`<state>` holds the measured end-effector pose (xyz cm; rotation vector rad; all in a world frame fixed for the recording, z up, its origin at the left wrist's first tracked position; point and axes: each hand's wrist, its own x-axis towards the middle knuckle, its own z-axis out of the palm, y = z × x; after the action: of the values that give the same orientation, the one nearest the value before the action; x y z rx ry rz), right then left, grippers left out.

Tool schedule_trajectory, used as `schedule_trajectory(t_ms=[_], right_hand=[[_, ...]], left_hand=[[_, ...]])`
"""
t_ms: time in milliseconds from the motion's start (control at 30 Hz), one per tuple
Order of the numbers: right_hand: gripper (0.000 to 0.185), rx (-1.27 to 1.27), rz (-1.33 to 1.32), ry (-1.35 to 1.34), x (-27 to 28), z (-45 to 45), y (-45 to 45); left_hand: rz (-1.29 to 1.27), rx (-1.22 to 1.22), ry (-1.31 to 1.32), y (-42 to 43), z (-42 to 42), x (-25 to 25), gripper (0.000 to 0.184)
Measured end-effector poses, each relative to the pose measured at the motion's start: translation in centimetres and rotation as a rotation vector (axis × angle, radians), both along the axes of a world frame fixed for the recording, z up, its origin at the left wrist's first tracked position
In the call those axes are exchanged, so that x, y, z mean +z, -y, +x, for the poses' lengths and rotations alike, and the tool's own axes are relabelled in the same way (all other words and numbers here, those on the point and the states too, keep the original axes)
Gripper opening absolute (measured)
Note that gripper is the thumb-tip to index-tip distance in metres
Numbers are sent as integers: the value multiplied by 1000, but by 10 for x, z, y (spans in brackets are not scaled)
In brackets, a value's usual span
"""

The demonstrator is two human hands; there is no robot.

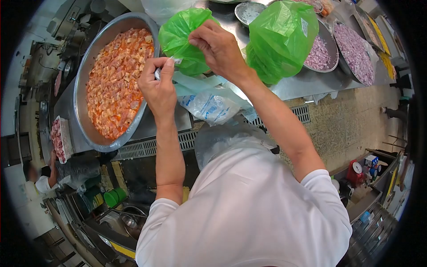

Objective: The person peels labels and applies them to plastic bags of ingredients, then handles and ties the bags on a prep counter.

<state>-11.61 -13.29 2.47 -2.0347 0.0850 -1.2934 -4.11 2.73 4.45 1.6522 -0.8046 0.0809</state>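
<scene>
Over the steel counter, a green plastic bag [184, 33] is gathered between my two hands. My left hand [159, 84] is closed with thumb and fingers pressed together at the bag's lower left edge, by a small whitish piece. My right hand [218, 46] pinches the bag's right side near its top. Left of my left hand is a large metal basin [149, 31] of diced meat in orange-red sauce [118, 84]. A second green bag [282, 42], bulging, stands to the right of my right hand. Whatever the bags contain is hidden.
Clear and blue-printed plastic [211, 107] hangs at the counter's [289, 89] front edge. Chopped onion fills a bowl [318, 55] and a tray [353, 53] at right. A small metal bowl [248, 13] sits behind. A white basket [65, 138] and a person [44, 180] are at far left.
</scene>
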Motion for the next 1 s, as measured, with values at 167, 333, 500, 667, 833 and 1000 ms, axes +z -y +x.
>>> schedule_trajectory(t_ms=[167,333,500,667,833,1000], right_hand=[[9,1,33,-4,0,-3,-1],[7,-1,66,5,-1,-7,-3],[11,-48,214,52,-3,-12,-1],[16,-199,291,115,-6,-21,-8],[17,-123,95,-53,-6,-13,-17],[17,-57,459,-169,-8,-17,1]], left_hand=[[-39,-9,-11,0,-2,-6,12],[8,-42,0,-3,-6,-8,13],[-39,-38,-31,-6,-5,-9,16],[43,10,2,11,7,-17,27],[109,30,121,23,10,-15,18],[96,44,42,18,16,-11,19]])
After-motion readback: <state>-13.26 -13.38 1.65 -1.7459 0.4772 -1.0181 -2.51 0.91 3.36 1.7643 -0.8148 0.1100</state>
